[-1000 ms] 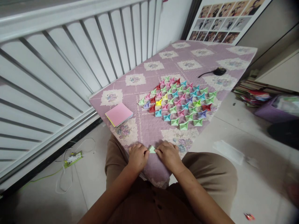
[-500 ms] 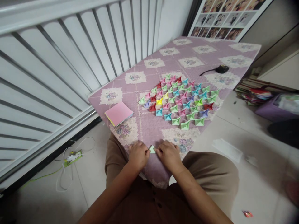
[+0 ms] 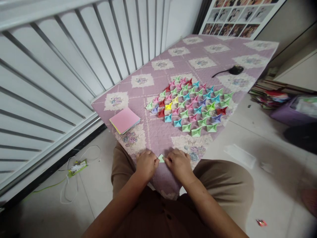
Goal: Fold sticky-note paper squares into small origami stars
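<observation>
Between my two hands, near the table's close corner, lies a small pale green folded paper with a pointed top. My left hand has its fingers curled and pinches the paper's left edge. On the other side my right hand, also curled, pinches the right edge. Beyond them, several folded paper pieces in green, pink, blue, red, yellow and purple stand in rows. A stack of square paper, pink on top, rests to the left.
The table wears a purple floral cloth. A black object with a cord lies at the back right. White slatted panel borders the left; a power strip sits on the floor.
The camera view has shifted slightly. Both hands keep their grip on the green paper, with no clear movement.
</observation>
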The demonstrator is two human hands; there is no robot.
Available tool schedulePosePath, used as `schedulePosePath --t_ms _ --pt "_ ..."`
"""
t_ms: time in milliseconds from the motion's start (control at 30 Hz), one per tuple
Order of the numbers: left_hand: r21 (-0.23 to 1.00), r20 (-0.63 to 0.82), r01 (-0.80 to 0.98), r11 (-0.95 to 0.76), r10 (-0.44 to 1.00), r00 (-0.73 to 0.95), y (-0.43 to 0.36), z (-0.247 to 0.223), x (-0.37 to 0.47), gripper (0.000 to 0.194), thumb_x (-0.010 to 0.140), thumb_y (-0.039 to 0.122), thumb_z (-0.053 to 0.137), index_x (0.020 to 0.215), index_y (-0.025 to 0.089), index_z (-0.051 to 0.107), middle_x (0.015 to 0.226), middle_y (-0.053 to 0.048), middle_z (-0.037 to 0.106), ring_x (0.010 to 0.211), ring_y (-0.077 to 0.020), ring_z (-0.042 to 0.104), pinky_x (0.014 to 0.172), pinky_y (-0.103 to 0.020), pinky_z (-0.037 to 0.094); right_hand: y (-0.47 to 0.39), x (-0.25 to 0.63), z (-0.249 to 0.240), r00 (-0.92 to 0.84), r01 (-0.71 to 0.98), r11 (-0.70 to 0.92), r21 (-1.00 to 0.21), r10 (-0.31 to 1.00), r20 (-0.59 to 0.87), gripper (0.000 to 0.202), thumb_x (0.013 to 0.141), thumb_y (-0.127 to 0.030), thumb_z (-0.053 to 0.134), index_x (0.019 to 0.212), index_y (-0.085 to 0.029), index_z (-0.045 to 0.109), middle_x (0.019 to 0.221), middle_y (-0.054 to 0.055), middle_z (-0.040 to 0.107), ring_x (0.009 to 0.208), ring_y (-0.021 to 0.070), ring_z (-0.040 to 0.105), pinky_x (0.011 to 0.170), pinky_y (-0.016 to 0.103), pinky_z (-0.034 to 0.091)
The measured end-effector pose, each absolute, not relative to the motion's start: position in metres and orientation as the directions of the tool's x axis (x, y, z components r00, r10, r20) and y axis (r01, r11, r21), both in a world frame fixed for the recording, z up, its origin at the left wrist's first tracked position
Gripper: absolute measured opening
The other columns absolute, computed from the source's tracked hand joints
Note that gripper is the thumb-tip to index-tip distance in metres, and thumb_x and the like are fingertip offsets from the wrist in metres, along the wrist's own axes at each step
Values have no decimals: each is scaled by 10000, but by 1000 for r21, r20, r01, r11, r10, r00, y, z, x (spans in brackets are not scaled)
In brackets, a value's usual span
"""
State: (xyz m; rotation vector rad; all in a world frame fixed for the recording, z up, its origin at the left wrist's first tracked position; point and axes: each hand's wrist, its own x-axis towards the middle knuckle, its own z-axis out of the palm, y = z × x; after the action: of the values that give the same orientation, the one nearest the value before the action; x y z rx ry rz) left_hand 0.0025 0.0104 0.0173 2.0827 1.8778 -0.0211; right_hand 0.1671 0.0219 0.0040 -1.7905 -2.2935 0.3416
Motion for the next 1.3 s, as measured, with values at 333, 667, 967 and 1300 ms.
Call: schedulePosePath --t_ms 333,667,967,1300 --pt "279 -181 957 -74 975 128 6 12 0 133 887 323 549 839 216 609 911 -29 613 930 -220 529 813 -376 327 18 167 1 -208 904 223 -366 975 79 207 823 -363 635 681 -213 617 795 12 619 844 188 500 734 325 235" --pt "269 24 807 -526 841 540 9 -5 -14 234 949 276 461 1136 319 594 1125 0 593 1004 -188 467 879 -348 343 14 166 -1 -176 898 207 -389 978 113 158 814 -327 648 708 -214 622 806 13 616 840 187 488 751 319 243" --pt "117 24 745 -656 752 659 9 -3 -20 263 981 328 381 1173 303 559 1141 -8 615 1017 -198 473 801 -356 341 11 168 -7 -159 875 204 -440 978 136 83 828 -305 625 844 -226 645 850 19 630 868 198 507 789 325 266" --pt "155 -60 762 -629 764 643 7 8 -20 293 987 318 358 1233 327 518 1183 -18 603 1040 -205 473 806 -375 306 9 173 -8 -66 929 103 -355 991 117 271 802 -381 631 1025 -228 615 1011 63 617 966 252 506 814 363 318"
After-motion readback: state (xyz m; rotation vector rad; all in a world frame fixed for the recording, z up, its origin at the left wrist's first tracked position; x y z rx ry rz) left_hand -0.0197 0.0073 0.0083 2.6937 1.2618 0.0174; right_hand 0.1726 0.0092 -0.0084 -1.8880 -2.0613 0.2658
